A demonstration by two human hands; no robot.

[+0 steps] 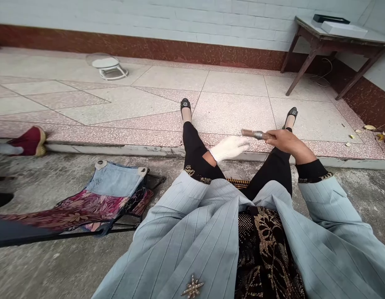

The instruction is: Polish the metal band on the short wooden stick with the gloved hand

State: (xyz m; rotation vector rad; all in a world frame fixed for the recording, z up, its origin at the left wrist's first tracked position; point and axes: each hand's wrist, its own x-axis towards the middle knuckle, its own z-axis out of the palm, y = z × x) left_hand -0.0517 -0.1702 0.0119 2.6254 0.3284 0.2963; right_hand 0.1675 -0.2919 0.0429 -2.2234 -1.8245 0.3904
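My right hand [285, 141] is bare and closed around the wooden handle of a brush [257, 134]. A silvery band wraps the brush's middle, and its brown head points left. My left hand [231, 147] wears a white knitted glove. Its fingers stretch to the right just below the brush head, with nothing visible in them. I cannot tell whether the glove touches the brush. Both hands are above my lap, between my spread knees in black trousers [194, 143].
A folding lounge chair [114, 178] with denim and floral cloth stands at left. A person's red shoe [32, 141] is beyond it. A low white stool [110, 66] stands on the raised tiled floor [161, 104]. A wooden table [310, 35] at back right bears a white box [343, 30].
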